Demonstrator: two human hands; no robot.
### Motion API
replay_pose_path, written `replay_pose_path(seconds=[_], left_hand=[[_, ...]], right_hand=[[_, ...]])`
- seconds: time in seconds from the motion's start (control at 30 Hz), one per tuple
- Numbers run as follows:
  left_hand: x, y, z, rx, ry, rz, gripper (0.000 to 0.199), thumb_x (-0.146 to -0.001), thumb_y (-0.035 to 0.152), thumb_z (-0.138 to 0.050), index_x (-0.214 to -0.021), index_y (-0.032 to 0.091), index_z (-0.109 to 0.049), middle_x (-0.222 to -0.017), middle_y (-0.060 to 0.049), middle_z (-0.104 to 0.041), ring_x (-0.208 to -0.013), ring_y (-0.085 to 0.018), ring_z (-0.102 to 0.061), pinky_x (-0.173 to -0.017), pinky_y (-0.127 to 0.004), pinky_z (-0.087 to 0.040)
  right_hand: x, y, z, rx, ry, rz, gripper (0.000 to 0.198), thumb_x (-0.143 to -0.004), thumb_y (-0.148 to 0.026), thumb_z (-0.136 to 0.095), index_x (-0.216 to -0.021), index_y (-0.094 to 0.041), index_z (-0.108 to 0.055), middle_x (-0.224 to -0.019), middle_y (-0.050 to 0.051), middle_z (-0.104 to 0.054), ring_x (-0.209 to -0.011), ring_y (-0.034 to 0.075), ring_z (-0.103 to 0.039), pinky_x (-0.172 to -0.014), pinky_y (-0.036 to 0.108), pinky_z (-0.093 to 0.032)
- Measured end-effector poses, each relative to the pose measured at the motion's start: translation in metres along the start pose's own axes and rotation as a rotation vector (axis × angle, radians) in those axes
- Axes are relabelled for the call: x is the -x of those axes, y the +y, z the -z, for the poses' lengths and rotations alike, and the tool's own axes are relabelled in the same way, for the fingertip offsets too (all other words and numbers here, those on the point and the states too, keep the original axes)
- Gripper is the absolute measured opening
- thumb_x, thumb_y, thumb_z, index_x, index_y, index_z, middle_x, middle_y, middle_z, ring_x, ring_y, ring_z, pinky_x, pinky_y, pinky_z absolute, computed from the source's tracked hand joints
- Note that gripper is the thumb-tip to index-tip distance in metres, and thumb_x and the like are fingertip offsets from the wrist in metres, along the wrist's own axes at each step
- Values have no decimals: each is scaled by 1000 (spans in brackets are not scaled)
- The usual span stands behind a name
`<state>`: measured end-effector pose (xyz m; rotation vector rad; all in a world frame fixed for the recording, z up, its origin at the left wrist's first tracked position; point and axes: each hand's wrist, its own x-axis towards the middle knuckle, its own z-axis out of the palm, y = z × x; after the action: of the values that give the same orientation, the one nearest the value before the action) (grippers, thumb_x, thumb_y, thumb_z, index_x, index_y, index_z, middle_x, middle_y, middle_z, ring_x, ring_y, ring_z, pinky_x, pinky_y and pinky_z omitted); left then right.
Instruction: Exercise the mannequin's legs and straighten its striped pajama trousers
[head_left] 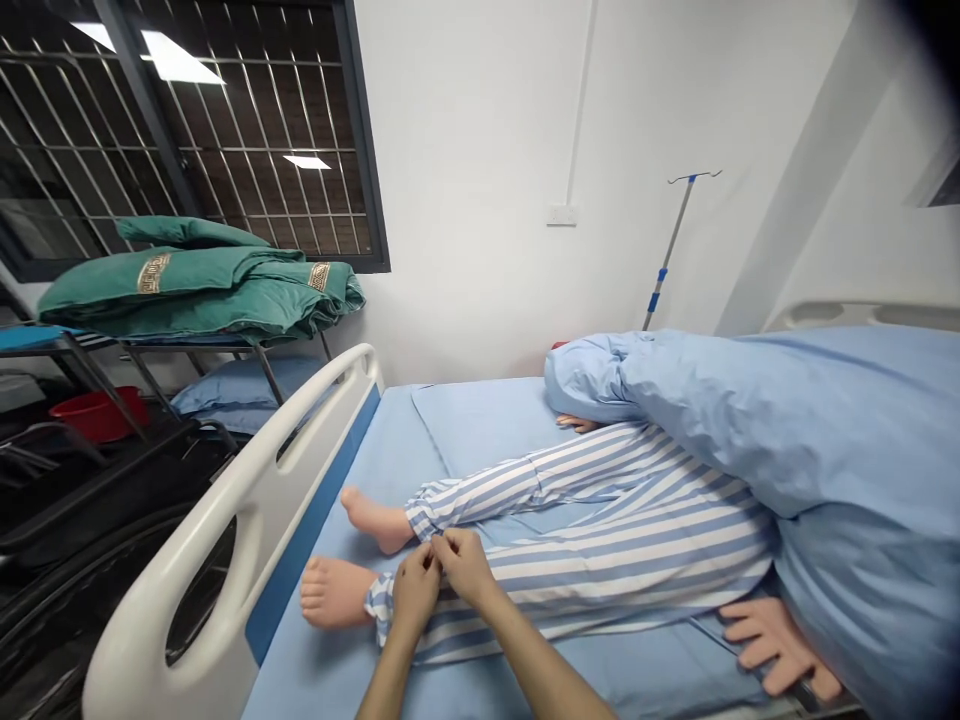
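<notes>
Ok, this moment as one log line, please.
left hand: pinched over striped trousers, near cuff; right hand: pinched beside it; grip: unclear; feet: bare, on bed; quilt: over trousers' upper end

Manikin (600, 570) on bed (390, 440), blanket (757, 420) over it at right, footboard (277, 500) left of its feet (337, 592), pole (670, 253) behind bed

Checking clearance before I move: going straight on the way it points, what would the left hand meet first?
The left hand would probably meet the right hand, then the far striped trouser leg; depth there is unclear.
</notes>
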<state>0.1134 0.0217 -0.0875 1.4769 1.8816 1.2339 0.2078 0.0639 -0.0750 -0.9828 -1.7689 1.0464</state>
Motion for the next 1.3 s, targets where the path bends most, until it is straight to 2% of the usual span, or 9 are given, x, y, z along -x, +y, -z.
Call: replay_pose_path(seconds=[0.13,0.3,0.4,0.53,0.7,0.87,1.0,1.17,1.3], left_hand=[[-2,-1,-1,56,43,24,27,-73,39,-41,-53,20,-38,-50,3,-40,-53,-12,-39,-52,-23,-27],[-16,12,-1,355,119,65,31,-73,41,-41,-50,20,-35,-47,5,-36,-49,-10,-36,-51,-22,-31],[-22,18,-4,301,158,42,31,-73,40,-40,-50,21,-33,-46,5,-35,-49,-11,-37,-52,-22,-32],[-18,12,-14,64,129,53,27,-72,35,-39,-50,20,-38,-47,3,-41,-51,-12,-38,-52,-24,-27],[-12,5,-18,-143,84,49,29,-73,37,-40,-50,20,-36,-47,4,-37,-52,-13,-38,-52,-23,-25],[-16,25,-19,8,125,164,33,-71,40,-43,-46,20,-34,-43,4,-34,-49,-12,-36,-50,-23,-28],[-18,58,-41,195,46,116,35,-72,40,-44,-44,20,-38,-42,4,-38,-46,-11,-36,-49,-24,-30],[-11,72,-72,109,-35,66,34,-72,38,-46,-44,20,-40,-41,4,-41,-46,-11,-39,-51,-24,-31],[-7,81,-81,111,-9,52,33,-71,36,-48,-44,19,-41,-42,4,-44,-48,-11,-42,-54,-24,-33]], right_hand=[[-5,14,-4,-10,70,-42,38,-78,-35,-42,-47,-18,-27,-47,-5,-25,-48,8,-28,-48,23,-19],[-6,16,-3,-30,83,-52,37,-78,-34,-40,-46,-17,-34,-45,-4,-29,-47,8,-31,-48,22,-21],[-6,13,-6,-65,94,-47,36,-79,-35,-38,-47,-17,-39,-45,-3,-35,-47,9,-34,-48,22,-24],[-6,5,-1,-108,120,-82,37,-78,-36,-39,-47,-18,-33,-45,-4,-29,-46,8,-29,-47,22,-23],[-7,2,31,-59,150,-27,38,-77,-35,-42,-46,-17,-29,-46,-5,-24,-47,7,-26,-46,21,-21],[-3,20,49,-58,211,-90,40,-78,-37,-42,-45,-18,-30,-45,-5,-24,-46,7,-25,-45,21,-20],[-7,20,60,-166,236,-124,39,-77,-36,-42,-44,-18,-33,-42,-6,-26,-44,7,-27,-45,21,-23],[-8,14,115,-181,329,-75,38,-77,-36,-43,-46,-18,-31,-43,-5,-28,-44,7,-29,-45,21,-24],[7,34,149,-31,376,-103,40,-79,-38,-42,-46,-17,-30,-45,-5,-26,-46,7,-29,-47,21,-22]])
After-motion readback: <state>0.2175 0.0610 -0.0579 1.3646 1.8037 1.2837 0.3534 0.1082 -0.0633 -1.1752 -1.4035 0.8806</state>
